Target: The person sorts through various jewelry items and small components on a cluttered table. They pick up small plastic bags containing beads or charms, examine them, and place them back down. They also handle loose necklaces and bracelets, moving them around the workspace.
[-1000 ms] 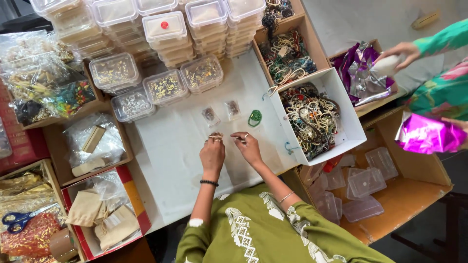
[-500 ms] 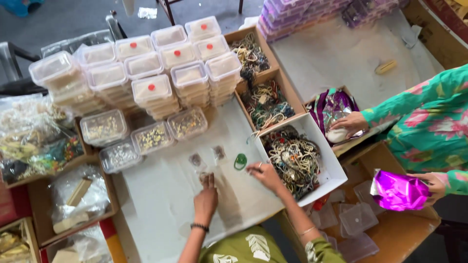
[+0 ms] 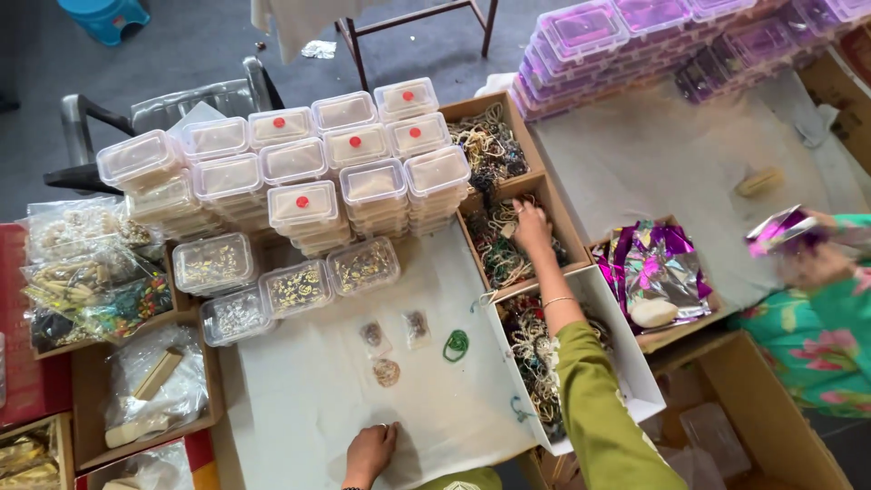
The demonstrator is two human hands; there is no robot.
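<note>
My right hand (image 3: 532, 227) reaches far forward into a cardboard box of tangled bead necklaces (image 3: 504, 245), fingers down among the strands; whether it grips one I cannot tell. My left hand (image 3: 369, 451) rests flat on the white cloth (image 3: 308, 399) near the front edge, fingers curled, holding nothing. On the cloth between them lie two small clear packets (image 3: 395, 333), a coil of gold chain (image 3: 386, 371) and a green ring of beads (image 3: 456, 344).
Stacks of clear lidded tubs (image 3: 299, 181) stand behind the cloth, with open tubs of gold trinkets (image 3: 295, 286) in front. A white box of necklaces (image 3: 626, 363) sits right. Another person in green (image 3: 817, 318) handles purple foil bags (image 3: 658, 268).
My right hand has left the cloth and stretched forward into the necklace box. My left hand slid back toward the near edge. The view has tilted up and away from my body.
</note>
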